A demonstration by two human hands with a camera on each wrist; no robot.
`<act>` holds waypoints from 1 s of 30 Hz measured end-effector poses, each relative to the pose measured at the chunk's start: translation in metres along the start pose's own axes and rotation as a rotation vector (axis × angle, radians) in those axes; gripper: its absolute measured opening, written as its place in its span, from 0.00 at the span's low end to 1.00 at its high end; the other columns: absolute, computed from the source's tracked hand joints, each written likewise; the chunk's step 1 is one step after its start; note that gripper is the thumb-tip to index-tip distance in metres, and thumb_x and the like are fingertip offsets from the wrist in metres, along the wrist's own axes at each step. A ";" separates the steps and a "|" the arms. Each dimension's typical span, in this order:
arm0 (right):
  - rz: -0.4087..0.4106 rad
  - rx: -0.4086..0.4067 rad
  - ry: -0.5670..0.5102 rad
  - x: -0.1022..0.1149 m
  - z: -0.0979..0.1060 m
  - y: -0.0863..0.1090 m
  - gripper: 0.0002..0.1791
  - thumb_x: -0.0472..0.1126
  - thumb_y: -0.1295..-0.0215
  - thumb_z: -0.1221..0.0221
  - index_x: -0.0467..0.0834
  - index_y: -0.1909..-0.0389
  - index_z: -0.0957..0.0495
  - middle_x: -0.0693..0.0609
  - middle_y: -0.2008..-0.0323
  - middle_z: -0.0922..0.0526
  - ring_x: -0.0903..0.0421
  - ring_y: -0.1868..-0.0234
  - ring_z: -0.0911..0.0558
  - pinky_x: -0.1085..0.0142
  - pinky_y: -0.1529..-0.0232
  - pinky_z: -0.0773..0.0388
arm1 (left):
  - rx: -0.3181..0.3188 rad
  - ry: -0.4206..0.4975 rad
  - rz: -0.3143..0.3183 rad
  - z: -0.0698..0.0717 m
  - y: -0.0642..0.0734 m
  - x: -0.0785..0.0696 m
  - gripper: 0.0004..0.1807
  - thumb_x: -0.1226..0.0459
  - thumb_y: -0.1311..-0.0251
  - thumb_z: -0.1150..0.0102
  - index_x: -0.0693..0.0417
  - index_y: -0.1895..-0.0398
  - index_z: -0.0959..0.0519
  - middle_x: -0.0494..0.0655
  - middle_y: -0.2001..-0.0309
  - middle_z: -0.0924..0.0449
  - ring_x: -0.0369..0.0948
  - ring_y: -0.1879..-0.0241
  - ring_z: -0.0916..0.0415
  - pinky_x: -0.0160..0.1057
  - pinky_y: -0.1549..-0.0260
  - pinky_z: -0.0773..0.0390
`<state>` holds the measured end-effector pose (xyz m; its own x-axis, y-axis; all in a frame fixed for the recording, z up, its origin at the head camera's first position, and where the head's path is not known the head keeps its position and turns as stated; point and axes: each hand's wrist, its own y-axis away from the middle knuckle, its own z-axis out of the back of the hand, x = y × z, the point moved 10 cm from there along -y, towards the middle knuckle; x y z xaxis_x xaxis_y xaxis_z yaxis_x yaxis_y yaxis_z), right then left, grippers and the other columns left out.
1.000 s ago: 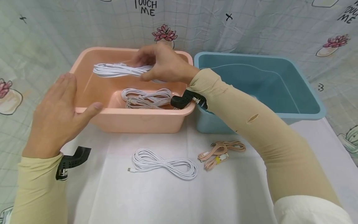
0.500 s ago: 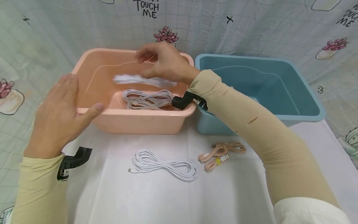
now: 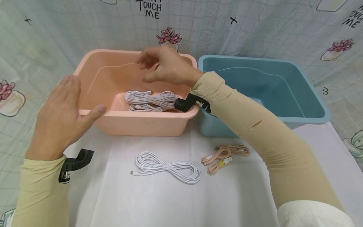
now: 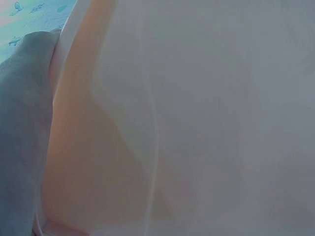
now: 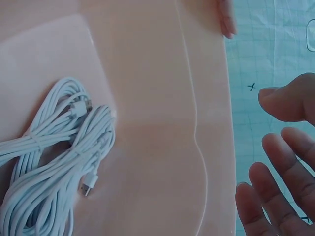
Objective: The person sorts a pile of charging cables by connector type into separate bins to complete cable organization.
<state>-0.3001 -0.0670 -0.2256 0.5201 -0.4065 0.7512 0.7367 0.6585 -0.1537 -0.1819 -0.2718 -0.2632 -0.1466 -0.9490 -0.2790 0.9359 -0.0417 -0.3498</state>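
Observation:
Bundled white cables lie piled on the floor of the pink tub; in the right wrist view the white cables show their USB plugs. Above them my right hand hovers over the tub with fingers loosely bent and nothing in them. Its spread fingers also show in the right wrist view. My left hand rests with straight fingers against the tub's left rim, thumb over the front edge. On the white cloth in front lies another coiled white cable.
To the right of the pink tub stands a blue tub, partly behind my right forearm. Orange cables lie on the white tablecloth in front of it. A patterned curtain hangs close behind both tubs.
My right hand has let go of a white cable bundle, which dropped into the pink tub onto the other white cables. The left hand stays at the rim.

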 end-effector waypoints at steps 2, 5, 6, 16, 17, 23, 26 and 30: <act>-0.001 -0.002 0.004 0.004 0.002 0.003 0.24 0.35 0.50 0.31 0.46 0.49 0.20 0.52 0.54 0.17 0.60 0.52 0.21 0.71 0.49 0.21 | 0.001 -0.003 -0.003 0.001 0.000 -0.001 0.54 0.33 0.41 0.51 0.59 0.23 0.53 0.62 0.23 0.51 0.59 0.23 0.53 0.68 0.30 0.49; -0.006 -0.009 0.004 0.011 0.005 0.009 0.23 0.35 0.49 0.31 0.46 0.49 0.20 0.52 0.54 0.17 0.60 0.52 0.21 0.71 0.48 0.21 | 0.003 -0.003 -0.009 0.002 0.000 -0.002 0.54 0.34 0.40 0.51 0.59 0.23 0.53 0.63 0.24 0.50 0.60 0.23 0.52 0.69 0.30 0.48; -0.010 -0.009 0.000 0.014 0.006 0.011 0.23 0.35 0.49 0.32 0.45 0.49 0.20 0.52 0.54 0.17 0.59 0.51 0.21 0.71 0.48 0.21 | 0.003 0.001 -0.013 0.002 0.000 -0.002 0.54 0.34 0.40 0.51 0.59 0.23 0.53 0.64 0.24 0.50 0.60 0.23 0.52 0.69 0.30 0.48; -0.002 -0.024 0.036 0.035 0.014 0.023 0.21 0.37 0.47 0.32 0.46 0.50 0.19 0.52 0.56 0.17 0.60 0.52 0.20 0.72 0.47 0.22 | -0.013 -0.004 -0.043 0.003 0.002 -0.004 0.52 0.36 0.40 0.49 0.59 0.23 0.51 0.64 0.25 0.46 0.59 0.24 0.50 0.69 0.33 0.44; 0.000 -0.026 0.041 0.036 0.014 0.024 0.21 0.37 0.47 0.32 0.46 0.50 0.19 0.52 0.56 0.17 0.61 0.52 0.20 0.72 0.47 0.22 | -0.013 -0.005 -0.042 0.003 0.002 -0.004 0.52 0.36 0.40 0.49 0.58 0.23 0.51 0.64 0.25 0.46 0.59 0.24 0.50 0.70 0.34 0.44; 0.017 -0.029 0.052 0.045 0.016 0.031 0.20 0.37 0.47 0.32 0.46 0.50 0.19 0.52 0.57 0.16 0.63 0.54 0.19 0.72 0.49 0.22 | -0.033 -0.002 -0.050 0.005 0.002 -0.006 0.51 0.37 0.41 0.47 0.60 0.25 0.47 0.65 0.27 0.41 0.59 0.25 0.47 0.72 0.38 0.41; 0.042 -0.024 0.048 0.053 0.015 0.037 0.20 0.37 0.46 0.33 0.45 0.50 0.19 0.52 0.57 0.16 0.63 0.55 0.19 0.73 0.49 0.21 | -0.041 0.000 -0.056 0.006 0.002 -0.007 0.50 0.38 0.41 0.46 0.62 0.27 0.45 0.66 0.29 0.39 0.58 0.25 0.46 0.71 0.38 0.41; 0.079 -0.017 0.036 0.061 0.012 0.045 0.19 0.36 0.46 0.33 0.44 0.51 0.19 0.52 0.57 0.16 0.64 0.55 0.19 0.74 0.51 0.20 | -0.043 0.007 -0.060 0.006 0.001 -0.008 0.49 0.39 0.41 0.45 0.64 0.28 0.44 0.67 0.30 0.38 0.59 0.25 0.46 0.71 0.37 0.41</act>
<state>-0.2403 -0.0551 -0.1790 0.5921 -0.3764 0.7125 0.6996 0.6790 -0.2227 -0.1774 -0.2664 -0.2560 -0.2045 -0.9431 -0.2620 0.9105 -0.0850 -0.4047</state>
